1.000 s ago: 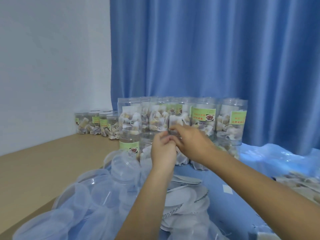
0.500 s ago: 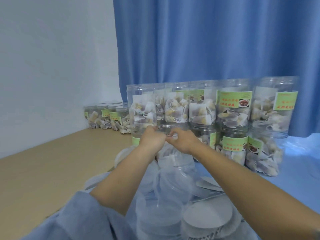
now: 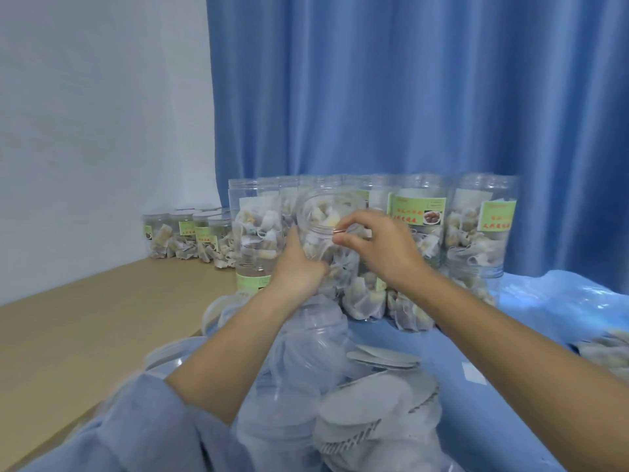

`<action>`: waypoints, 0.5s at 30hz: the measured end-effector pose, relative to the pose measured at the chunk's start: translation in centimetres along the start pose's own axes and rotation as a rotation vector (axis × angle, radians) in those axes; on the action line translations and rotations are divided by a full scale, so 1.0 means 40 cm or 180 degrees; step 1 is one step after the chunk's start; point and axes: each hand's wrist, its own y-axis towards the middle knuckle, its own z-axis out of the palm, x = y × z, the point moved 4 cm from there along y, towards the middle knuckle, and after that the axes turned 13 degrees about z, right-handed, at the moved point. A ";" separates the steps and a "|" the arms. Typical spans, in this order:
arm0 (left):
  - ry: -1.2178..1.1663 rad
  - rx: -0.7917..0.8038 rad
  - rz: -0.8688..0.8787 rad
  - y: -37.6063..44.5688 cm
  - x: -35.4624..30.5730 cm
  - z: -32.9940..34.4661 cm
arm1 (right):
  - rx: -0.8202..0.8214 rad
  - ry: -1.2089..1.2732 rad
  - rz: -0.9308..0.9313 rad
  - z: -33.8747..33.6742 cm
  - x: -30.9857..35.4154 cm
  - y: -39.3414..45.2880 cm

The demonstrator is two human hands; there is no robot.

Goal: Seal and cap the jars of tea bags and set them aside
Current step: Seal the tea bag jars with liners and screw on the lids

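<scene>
- Clear jar full of tea bags, held up and tilted, open mouth toward the camera, in front of the stacked jars.
- Left hand grips the jar from the left and below, fingers curled around its side, palm under it.
- Right hand is at the right of the jar mouth, thumb and forefinger pinched together at the rim; too blurred to tell what they pinch, maybe a tea-bag string or the rim edge.
- No cap on the held jar.
- Stacked jars stand two high just behind the held jar, against the blue curtain; green labels with red print on several, text not readable.
- Left of the stacked jars, a row of shorter capped jars sits along the white wall on the tan table.
- Below the held jar, nearer the camera, a pile of clear plastic caps on blue sheeting.
- Right of the caps, grey round seal discs lie overlapping, some with notched edges.
- Far right of the stacked jars, loose tea bags on the sheeting, partly cut off by the frame edge.
- Blue sleeve shows on the left forearm, pushed up; right forearm is bare.
</scene>
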 end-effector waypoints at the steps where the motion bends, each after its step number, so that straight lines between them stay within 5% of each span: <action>1: -0.0016 0.0017 0.0039 -0.012 -0.020 0.016 | -0.0065 -0.0009 -0.0007 -0.031 0.000 -0.018; 15: -0.0654 0.0739 -0.0639 -0.266 -0.087 0.347 | -0.0235 -0.0132 0.0738 -0.279 -0.235 -0.336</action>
